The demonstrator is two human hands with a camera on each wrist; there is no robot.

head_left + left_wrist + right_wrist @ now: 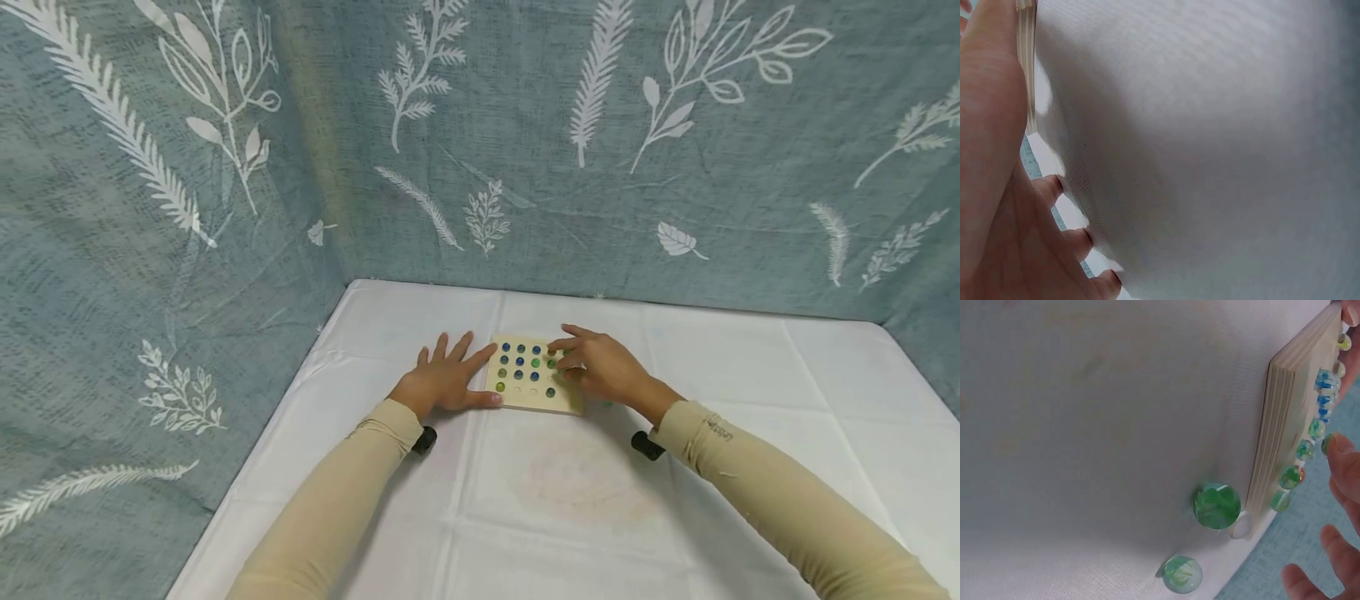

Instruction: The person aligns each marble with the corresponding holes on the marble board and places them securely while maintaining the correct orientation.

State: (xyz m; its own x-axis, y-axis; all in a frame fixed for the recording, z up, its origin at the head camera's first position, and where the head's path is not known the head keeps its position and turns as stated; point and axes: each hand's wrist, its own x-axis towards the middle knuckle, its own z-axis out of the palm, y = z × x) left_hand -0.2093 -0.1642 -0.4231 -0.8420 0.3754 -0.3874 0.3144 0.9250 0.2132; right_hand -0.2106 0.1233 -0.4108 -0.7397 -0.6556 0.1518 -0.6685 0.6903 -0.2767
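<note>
A square wooden board (pixel 566 404) lies on the table, with blue and green glass marbles (pixel 520 362) seated in rows of its hollows. My left hand (pixel 438 383) is spread flat at the board's left side, its thumb by the near edge and its index finger at the far left corner. Over the board's right part is my right hand (pixel 606 367). In the right wrist view its thumb and a fingertip pinch a green marble (pixel 1327 445) just above the seated ones. The fingers partly cover the right-hand columns in the head view.
Loose on the white cloth, beside the board's right edge, lie a large green marble (pixel 1217 506), a pale green marble (pixel 1182 574) and a clear marble (pixel 1241 525). A leaf-patterned blue-grey curtain (pixel 525 208) hangs behind and left of the table (pixel 555 533).
</note>
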